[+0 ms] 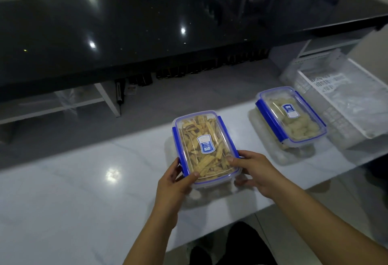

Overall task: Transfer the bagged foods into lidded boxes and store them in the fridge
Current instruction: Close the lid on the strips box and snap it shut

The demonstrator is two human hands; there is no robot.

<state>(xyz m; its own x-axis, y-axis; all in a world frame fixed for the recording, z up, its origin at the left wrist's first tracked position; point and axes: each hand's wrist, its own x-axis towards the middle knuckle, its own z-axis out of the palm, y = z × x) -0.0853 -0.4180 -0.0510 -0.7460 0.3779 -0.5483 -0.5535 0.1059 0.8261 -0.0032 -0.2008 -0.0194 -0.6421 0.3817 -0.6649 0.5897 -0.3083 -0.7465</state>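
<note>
Left hand (174, 182) & right hand (255, 171) both grip the near end of a clear rectangular plastic box w/ blue-clipped lid (204, 145), full of yellow-brown stick snacks, thumbs on the lid, box on the white glossy counter (84, 191). To the right, apart: second clear blue-clipped box w/ pale food (290, 115), lid on, next to a crumpled clear plastic bag (346, 96). Black shiny countertop (147, 27) beyond.

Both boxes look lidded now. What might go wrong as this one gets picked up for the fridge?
The left hand and right hand grip only the near end of the box of yellow sticks, so it may tip when lifted. Whether its blue side clips are fully latched is unclear; the lid could pop. The second box sits close by and might get knocked.
</note>
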